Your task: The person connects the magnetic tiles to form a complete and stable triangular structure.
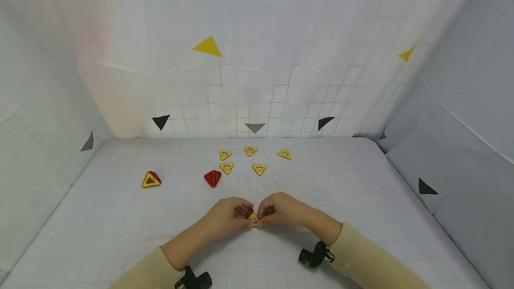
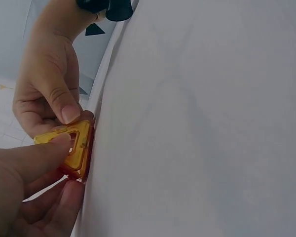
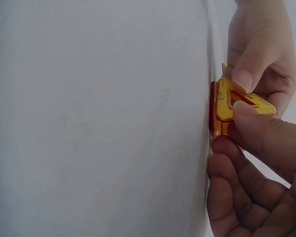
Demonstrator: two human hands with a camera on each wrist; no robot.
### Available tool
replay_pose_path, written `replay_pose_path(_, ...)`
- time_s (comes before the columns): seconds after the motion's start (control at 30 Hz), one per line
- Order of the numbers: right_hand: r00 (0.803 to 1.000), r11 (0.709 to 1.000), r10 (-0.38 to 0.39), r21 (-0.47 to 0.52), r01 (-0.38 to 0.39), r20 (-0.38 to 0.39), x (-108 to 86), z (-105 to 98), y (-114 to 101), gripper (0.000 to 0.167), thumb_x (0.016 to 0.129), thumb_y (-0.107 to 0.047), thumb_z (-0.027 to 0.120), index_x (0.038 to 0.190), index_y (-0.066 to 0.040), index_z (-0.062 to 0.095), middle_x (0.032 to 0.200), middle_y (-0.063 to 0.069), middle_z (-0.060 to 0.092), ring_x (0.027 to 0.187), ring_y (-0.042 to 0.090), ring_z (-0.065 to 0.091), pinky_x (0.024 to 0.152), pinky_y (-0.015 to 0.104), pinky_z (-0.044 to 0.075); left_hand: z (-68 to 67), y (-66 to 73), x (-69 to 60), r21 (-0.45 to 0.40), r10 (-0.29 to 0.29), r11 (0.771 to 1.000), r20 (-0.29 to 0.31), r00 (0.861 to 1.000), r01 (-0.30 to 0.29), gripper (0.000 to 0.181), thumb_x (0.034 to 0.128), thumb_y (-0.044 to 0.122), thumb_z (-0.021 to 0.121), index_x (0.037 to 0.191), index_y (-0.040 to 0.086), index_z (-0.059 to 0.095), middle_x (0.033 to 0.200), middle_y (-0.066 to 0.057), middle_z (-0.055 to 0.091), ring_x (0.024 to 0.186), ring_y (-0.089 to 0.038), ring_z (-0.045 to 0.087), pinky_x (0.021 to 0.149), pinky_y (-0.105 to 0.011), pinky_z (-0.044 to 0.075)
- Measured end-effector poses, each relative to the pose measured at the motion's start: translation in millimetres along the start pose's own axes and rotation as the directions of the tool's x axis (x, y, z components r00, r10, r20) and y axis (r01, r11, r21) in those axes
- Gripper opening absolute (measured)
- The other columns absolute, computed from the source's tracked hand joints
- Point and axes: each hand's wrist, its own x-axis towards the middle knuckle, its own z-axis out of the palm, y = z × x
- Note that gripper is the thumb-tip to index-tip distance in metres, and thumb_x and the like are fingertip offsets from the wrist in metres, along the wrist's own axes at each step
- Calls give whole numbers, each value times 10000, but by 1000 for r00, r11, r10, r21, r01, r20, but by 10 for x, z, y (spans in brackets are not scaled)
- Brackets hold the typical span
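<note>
Both hands meet at the near middle of the surface (image 1: 257,253), clamped on one small red and yellow block (image 1: 254,219). The left hand (image 1: 226,216) pinches it from the left, and the right hand (image 1: 282,209) pinches it from the right. In the wrist views, both thumbs lie on its yellow triangular face, which has an opening in the middle; its red side is next to the surface, though whether it touches cannot be told.

Beyond the hands, slightly left, sits a red pyramid (image 1: 213,178). Farther left, well apart from it, is a red and yellow pyramid (image 1: 151,182), its yellow side facing near. Five flat yellow triangles lie loose toward the far edge: three in the far row, left (image 1: 221,154), middle (image 1: 250,147) and right (image 1: 288,154), and two nearer, one left (image 1: 226,164) and one right (image 1: 259,166).

Beige sleeves (image 1: 373,258) cover the forearms, with a black device at each wrist. White sheeting (image 1: 257,17) marked with yellow and dark triangles hangs behind the surface.
</note>
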Motion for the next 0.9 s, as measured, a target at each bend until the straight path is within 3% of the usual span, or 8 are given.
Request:
replay_pose_path(0.3,1000,1000,12,-26,-12,8,-41,-111,25,58,898,-142,762,916,-196,752,884,-138,704,817,26,634,767,232,528,-63,-32,22,-28,63,998,51,997,-62,392,878,177,790,1238,65,683,1099,29,709,990,-108,671,860,-282,539)
replay_pose_path(0.53,995,994,62,-88,-69,-84,-107,-406,62,71,925,-202,738,972,-150,745,894,-141,675,852,102,613,760,293,524,-91,-52,31,-8,67,998,63,996,-67,399,872,213,797,1237,87,698,1077,86,709,990,-78,652,912,-319,528)
replay_pose_path(0.67,982,988,116,-88,-130,-150,-124,-631,120,121,938,-208,723,1017,-117,741,916,-103,683,855,127,610,764,314,527,-92,-57,42,-9,49,999,78,996,-48,401,872,230,797,1241,107,702,1072,109,710,996,-64,644,924,-312,522)
replay_pose_path(0.9,941,968,197,-96,-230,-274,-30,-974,290,139,948,-221,712,1035,-115,738,942,-35,697,849,155,596,751,326,515,-85,-40,35,-30,19,999,86,996,-17,408,878,279,789,1251,143,694,1072,126,697,1001,-65,637,917,-317,524)
